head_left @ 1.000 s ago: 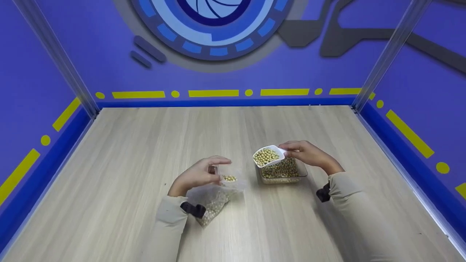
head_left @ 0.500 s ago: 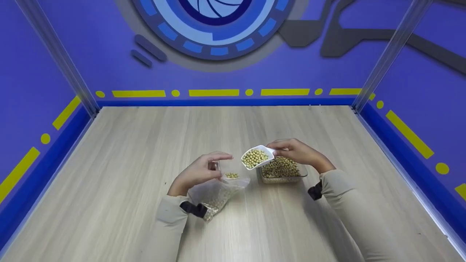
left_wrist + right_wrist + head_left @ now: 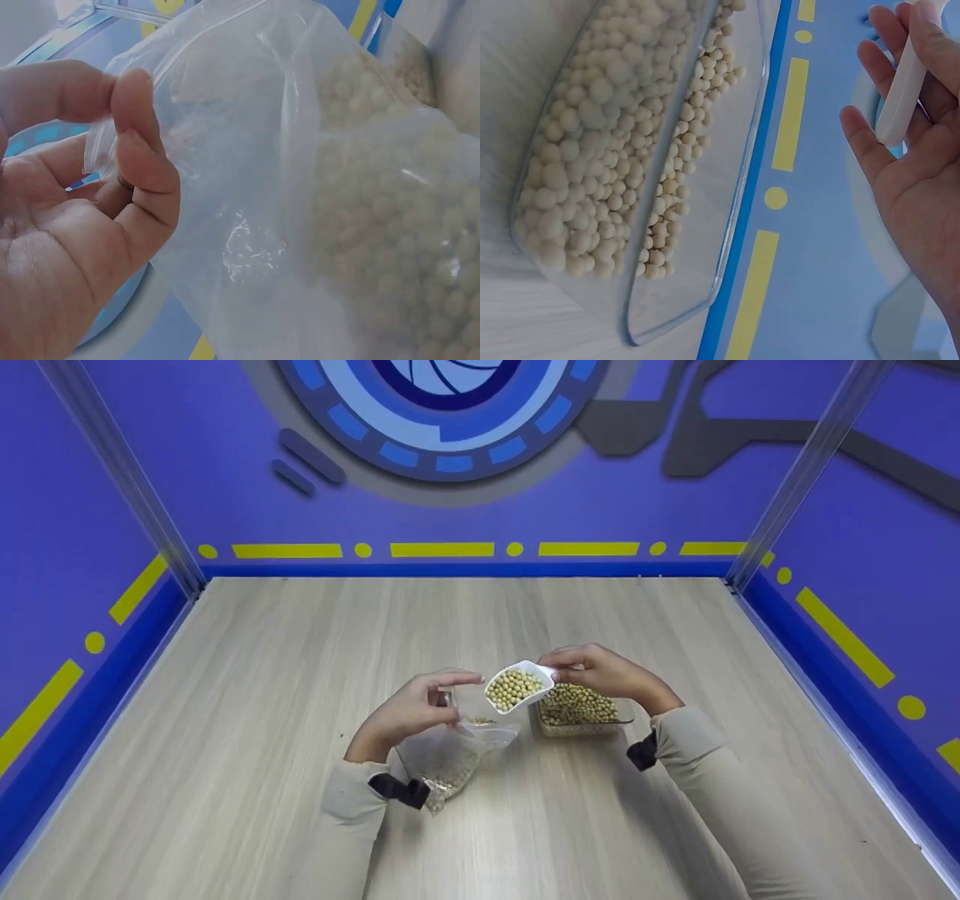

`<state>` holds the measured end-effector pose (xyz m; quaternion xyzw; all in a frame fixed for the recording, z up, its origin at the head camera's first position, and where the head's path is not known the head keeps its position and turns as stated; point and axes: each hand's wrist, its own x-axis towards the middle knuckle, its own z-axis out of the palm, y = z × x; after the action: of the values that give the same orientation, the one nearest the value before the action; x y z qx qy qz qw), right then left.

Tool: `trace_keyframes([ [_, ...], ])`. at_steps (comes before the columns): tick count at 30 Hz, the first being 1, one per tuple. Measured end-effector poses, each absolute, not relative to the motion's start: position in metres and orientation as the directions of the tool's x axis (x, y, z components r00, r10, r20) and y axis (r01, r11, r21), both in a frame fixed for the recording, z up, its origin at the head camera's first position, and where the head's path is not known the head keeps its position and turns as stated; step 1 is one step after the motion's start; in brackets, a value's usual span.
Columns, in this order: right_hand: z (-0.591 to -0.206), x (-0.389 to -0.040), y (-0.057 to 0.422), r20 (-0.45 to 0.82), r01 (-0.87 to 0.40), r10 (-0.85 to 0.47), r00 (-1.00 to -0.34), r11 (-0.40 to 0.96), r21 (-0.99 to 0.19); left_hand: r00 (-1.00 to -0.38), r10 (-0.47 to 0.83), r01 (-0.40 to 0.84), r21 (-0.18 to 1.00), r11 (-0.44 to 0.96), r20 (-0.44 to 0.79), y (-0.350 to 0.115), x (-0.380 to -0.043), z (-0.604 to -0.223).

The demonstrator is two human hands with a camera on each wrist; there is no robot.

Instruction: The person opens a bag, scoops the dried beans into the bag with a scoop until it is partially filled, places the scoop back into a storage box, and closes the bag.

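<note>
Between thumb and fingers, the right hand (image 3: 611,671) grips a white scoop (image 3: 544,676) loaded with pale beans (image 3: 514,688), while the left hand (image 3: 412,709) pinches a clear bag (image 3: 450,757) near its mouth. The scoop hangs just beside that opening; best, I'd judge, to hold it level until its lip is well inside, tip slowly, and keep the plastic spread. Beans already fill the bag's lower part. To the right, a clear box (image 3: 581,730) of beans stands on the counter (image 3: 300,660).
</note>
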<state>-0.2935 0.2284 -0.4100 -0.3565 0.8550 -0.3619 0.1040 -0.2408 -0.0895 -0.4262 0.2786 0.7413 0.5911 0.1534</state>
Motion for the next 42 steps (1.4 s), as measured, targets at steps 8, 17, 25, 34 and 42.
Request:
trace_keyframes([
  [8,-0.407,-0.292,0.226,0.108,-0.578,-0.699,-0.707,0.483,-0.658,-0.793,0.603,0.216,0.965,0.148,0.086,-0.091,-0.241,-0.425],
  [17,-0.407,-0.291,0.222,0.105,-0.593,-0.710,-0.697,0.486,-0.642,-0.798,0.599,0.241,0.946,0.216,0.066,-0.091,-0.241,-0.425],
  [25,-0.409,-0.290,0.221,0.103,-0.598,-0.715,-0.692,0.486,-0.638,-0.797,0.599,0.291,0.916,0.277,0.072,-0.091,-0.241,-0.426],
  [34,-0.408,-0.289,0.219,0.102,-0.607,-0.718,-0.689,0.494,-0.623,-0.800,0.596,0.275,0.924,0.266,0.067,-0.090,-0.240,-0.424],
  [42,-0.405,-0.288,0.217,0.107,-0.612,-0.718,-0.687,0.494,-0.617,-0.797,0.603,0.230,0.941,0.247,0.036,-0.090,-0.240,-0.423],
])
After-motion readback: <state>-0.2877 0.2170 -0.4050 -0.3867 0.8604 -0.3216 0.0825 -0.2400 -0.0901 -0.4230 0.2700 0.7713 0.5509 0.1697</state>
